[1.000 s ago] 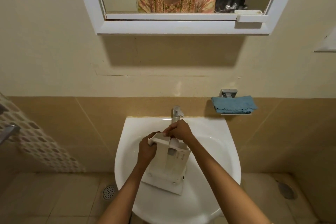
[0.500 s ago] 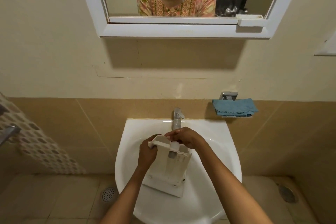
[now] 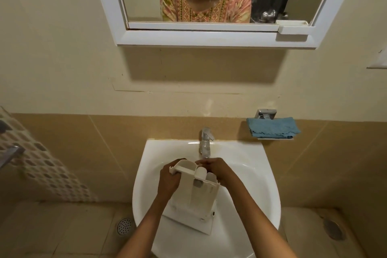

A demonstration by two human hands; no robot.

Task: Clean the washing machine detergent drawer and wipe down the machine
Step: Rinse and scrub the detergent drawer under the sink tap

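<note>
— What's around you there?

— A bathroom. Cream wall (image 3: 62, 58) above, tan tiles (image 3: 83, 153) below, a white-framed mirror (image 3: 209, 35) overhead showing my patterned top. Under me is the white basin (image 3: 251, 174) with a chrome tap (image 3: 205, 142) at its back edge. Off to my right a folded blue cloth (image 3: 273, 128) rests on a small wall shelf, well apart from the basin. A round floor drain (image 3: 125, 225) sits down to my left.

— Any writing on anything?

— None I can read; the marks on the drawer are too small.

— And the drawer itself?

— The white detergent drawer (image 3: 194, 192) is over the bowl, tilted, its front panel low and toward me, its far end up just below the spout. My left hand (image 3: 168, 181) is clamped on the drawer's left far corner. My right hand (image 3: 219, 170) is closed over its right far end, fingers curled by the compartments there.
</note>
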